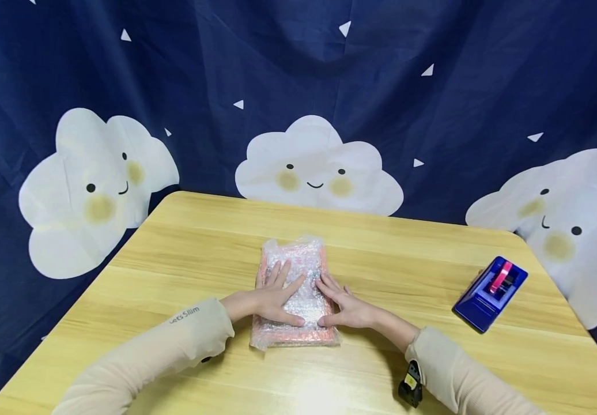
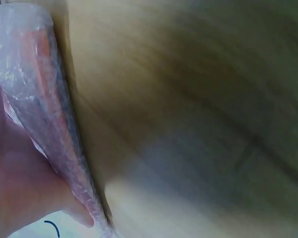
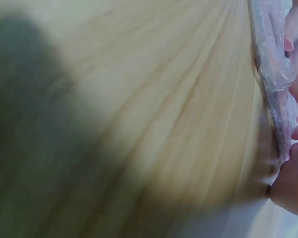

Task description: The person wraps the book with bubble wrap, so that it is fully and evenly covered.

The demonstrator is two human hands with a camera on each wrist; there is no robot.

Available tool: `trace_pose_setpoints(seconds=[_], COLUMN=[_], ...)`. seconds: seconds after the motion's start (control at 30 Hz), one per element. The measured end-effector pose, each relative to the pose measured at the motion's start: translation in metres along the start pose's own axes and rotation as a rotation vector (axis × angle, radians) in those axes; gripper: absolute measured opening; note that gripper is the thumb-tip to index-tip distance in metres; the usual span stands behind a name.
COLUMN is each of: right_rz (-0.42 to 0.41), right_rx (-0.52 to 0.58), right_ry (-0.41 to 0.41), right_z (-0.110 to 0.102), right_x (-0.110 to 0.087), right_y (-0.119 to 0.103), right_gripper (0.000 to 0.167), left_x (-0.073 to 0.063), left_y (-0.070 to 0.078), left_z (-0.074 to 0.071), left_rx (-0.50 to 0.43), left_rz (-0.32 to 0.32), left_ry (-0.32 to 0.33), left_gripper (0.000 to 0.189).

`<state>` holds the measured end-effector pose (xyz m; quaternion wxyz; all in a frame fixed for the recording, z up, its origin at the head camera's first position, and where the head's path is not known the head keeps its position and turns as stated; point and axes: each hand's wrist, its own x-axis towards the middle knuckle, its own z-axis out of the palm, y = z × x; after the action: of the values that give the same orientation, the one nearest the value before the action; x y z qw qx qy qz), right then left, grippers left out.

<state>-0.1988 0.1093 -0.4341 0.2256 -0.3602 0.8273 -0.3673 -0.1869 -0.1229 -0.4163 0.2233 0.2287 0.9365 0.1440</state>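
Note:
A flat rectangular item with an orange-pink border, wrapped in clear bubble wrap (image 1: 298, 336), lies on the wooden table (image 1: 392, 259). My left hand (image 1: 276, 294) rests across its left and middle part with fingers spread. Along its right edge, my right hand (image 1: 347, 306) touches the wrap with extended fingers and thumb. In the left wrist view the bubble-wrapped item (image 2: 45, 79) shows its edge, with the left thumb laid over it. The right wrist view catches the same wrapped edge (image 3: 273, 69) beside my right hand (image 3: 292, 173).
A blue tape dispenser (image 1: 490, 295) with a red-pink part on top stands on the table's right side. Behind the table hangs a dark blue curtain (image 1: 288, 57) printed with white clouds. A small black device (image 1: 411, 385) is at the right sleeve.

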Motion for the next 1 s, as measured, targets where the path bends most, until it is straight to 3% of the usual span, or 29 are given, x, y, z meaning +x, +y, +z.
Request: trace_pose_setpoints(seconds=[0.47, 0.63, 1.0], right_rz=[0.049, 0.044, 0.141], right_rx=[-0.062, 0.023, 0.333], right_ry=[0.077, 0.133, 0.284], right_z=[0.001, 0.0, -0.011], right_x=[-0.006, -0.022, -0.062], right_y=[-0.004, -0.001, 0.013], right_gripper=[0.079, 0.075, 0.06], left_x=[0.003, 0.008, 0.006], left_y=[0.001, 0.002, -0.006], left_z=[0.002, 0.004, 0.008], left_rx=[0.022, 0.024, -0.042], left_rz=[-0.021, 0.006, 0.019], left_ry=[0.015, 0.014, 0.044], left_gripper=[0.101, 0.103, 0.105])
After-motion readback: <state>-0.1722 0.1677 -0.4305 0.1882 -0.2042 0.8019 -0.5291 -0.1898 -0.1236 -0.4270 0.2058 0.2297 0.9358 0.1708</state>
